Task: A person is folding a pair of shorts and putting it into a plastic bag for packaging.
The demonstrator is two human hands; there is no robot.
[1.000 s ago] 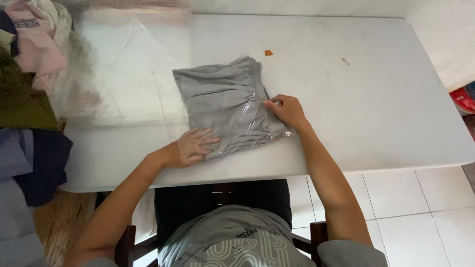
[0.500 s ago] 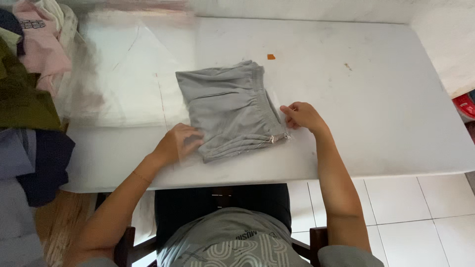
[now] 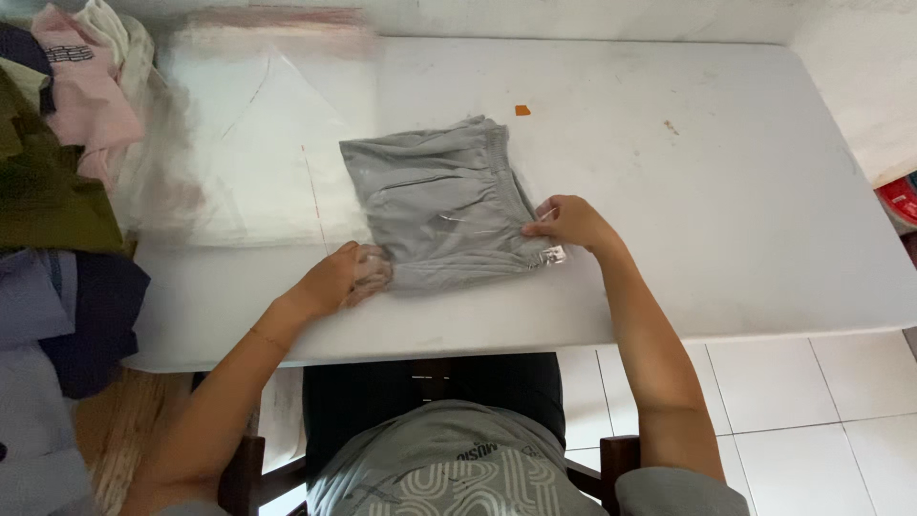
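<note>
A folded grey fabric garment [image 3: 441,203] in a clear plastic bag lies mid-table [image 3: 726,191]. The left hand [image 3: 336,277] grips its near-left corner; the right hand [image 3: 570,222] pinches the bag's right edge. It looks soft, light and slippery, best held at the corners.

The left hand [image 3: 336,279] hid the near-left corner of the folded grey shorts [image 3: 441,203]. The clothes pile [image 3: 59,143] ran off the left edge, and a red thing [image 3: 900,199] was cut off at the right.

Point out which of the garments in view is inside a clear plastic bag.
The folded grey garment in mid-table, between both hands. Glossy clear film covers it; the pink, olive and navy clothes piled at the left lie loose.
</note>
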